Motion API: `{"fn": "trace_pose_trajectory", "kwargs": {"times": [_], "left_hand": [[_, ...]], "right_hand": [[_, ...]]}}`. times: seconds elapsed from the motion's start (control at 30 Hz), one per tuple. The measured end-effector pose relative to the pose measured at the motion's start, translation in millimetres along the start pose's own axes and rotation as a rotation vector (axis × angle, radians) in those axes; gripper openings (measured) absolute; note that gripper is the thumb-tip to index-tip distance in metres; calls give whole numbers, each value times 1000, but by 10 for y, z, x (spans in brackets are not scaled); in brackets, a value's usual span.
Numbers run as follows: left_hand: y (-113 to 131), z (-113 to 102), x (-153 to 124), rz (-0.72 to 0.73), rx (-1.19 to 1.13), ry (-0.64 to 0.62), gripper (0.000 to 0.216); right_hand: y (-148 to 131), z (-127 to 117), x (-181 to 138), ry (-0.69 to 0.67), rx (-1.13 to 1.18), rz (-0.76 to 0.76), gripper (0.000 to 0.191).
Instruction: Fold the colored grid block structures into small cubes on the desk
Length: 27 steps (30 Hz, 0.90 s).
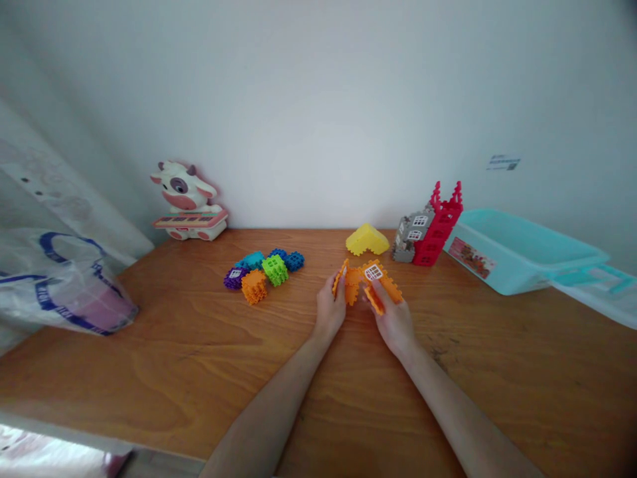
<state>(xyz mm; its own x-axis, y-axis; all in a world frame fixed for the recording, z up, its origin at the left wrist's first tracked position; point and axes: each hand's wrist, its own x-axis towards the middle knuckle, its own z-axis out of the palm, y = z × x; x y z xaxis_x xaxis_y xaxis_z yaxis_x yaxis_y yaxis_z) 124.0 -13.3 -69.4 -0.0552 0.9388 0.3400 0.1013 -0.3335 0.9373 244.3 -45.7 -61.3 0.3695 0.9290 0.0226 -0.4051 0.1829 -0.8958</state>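
Observation:
Several orange interlocking building panels (353, 278) are between my hands, just above or on the wooden table. My left hand (330, 303) is closed on an upright orange panel at the left side. My right hand (395, 323) grips an orange panel that bears a white window piece (373, 272), its thumb near the window. Whether the left and right panels are locked together I cannot tell. Behind my hands lies a yellow angled roof piece (367, 239). To its right stands a built grey block section (413, 232) joined to a red tower (440, 229).
Stacks of panels sit left of my hands: orange (254, 287), green (275, 269), purple (235, 277), teal (251, 259) and blue (295, 260). A turquoise bin (517, 255) stands at right, a cow toy keyboard (189, 202) at back left, a clear plastic bag (64, 285) at left.

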Motion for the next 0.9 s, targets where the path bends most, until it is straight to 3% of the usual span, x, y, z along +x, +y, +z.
{"fn": "trace_pose_trajectory", "kwargs": {"times": [0.1,0.23,0.53,0.8,0.9], "left_hand": [[18,2,-1,18,-6,-21,35],[69,49,-58,-21,-85,54,38],[51,190,-128,-250,-589,27,41],[110,153,-116,-471,-814,29,42],[139,147,-117,-507,-862,25,41]], "right_hand": [[15,45,-47,-1,-104,-34,40],[25,77,-78,61,-228,-83,44],[116,0,0,71,-36,36,40],[118,-37,22,104,-90,-22,45],[66,-82,54,89,-240,-103,39]]}}
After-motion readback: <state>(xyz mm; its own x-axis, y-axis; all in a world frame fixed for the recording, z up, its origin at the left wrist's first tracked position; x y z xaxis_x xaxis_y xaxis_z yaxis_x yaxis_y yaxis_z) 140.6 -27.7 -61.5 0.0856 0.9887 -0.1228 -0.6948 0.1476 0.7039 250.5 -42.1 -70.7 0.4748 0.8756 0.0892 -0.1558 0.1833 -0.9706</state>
